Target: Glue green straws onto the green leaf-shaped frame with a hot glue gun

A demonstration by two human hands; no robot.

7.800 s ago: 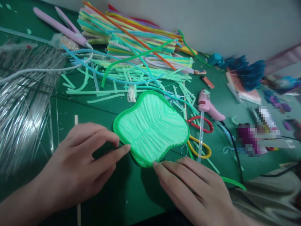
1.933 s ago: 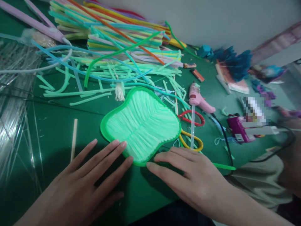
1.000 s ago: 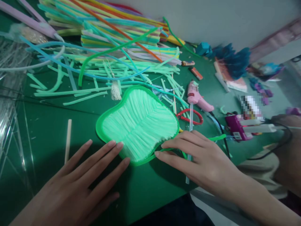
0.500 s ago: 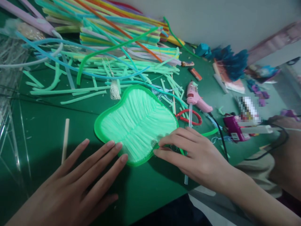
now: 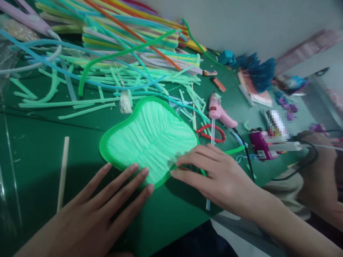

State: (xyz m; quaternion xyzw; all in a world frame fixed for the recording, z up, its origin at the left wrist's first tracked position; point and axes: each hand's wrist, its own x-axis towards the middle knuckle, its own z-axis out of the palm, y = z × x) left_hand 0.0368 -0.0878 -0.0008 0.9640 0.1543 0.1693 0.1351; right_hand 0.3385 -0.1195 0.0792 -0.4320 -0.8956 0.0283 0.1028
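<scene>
A leaf-shaped piece point(image 5: 152, 134) made of light green pipe cleaners, edged with a darker green one, lies on the green table point(image 5: 171, 225). With fingers spread and stretched out, my left hand point(image 5: 107, 203) rests its fingertips on the leaf's near-left edge. My right hand point(image 5: 219, 175) pinches the rim at the leaf's near-right side between thumb and forefinger. Just beyond that hand is a red-handled tool point(image 5: 218, 132), partly hidden by the leaf and a glue stick. To the left of my left hand lies a pale wooden stick point(image 5: 63, 167).
Cut green pipe cleaners point(image 5: 91, 78) and colourful bundles point(image 5: 128, 39) cover the back. A pink glue gun point(image 5: 221, 112) with its stick and cord lies right of the leaf. A purple box point(image 5: 261, 144) stands farther right, near another person's hand point(image 5: 317, 150).
My left hand has slid right, farther onto the leaf's near edge. My right hand keeps its pinch on the rim. The whole view has shifted slightly.
</scene>
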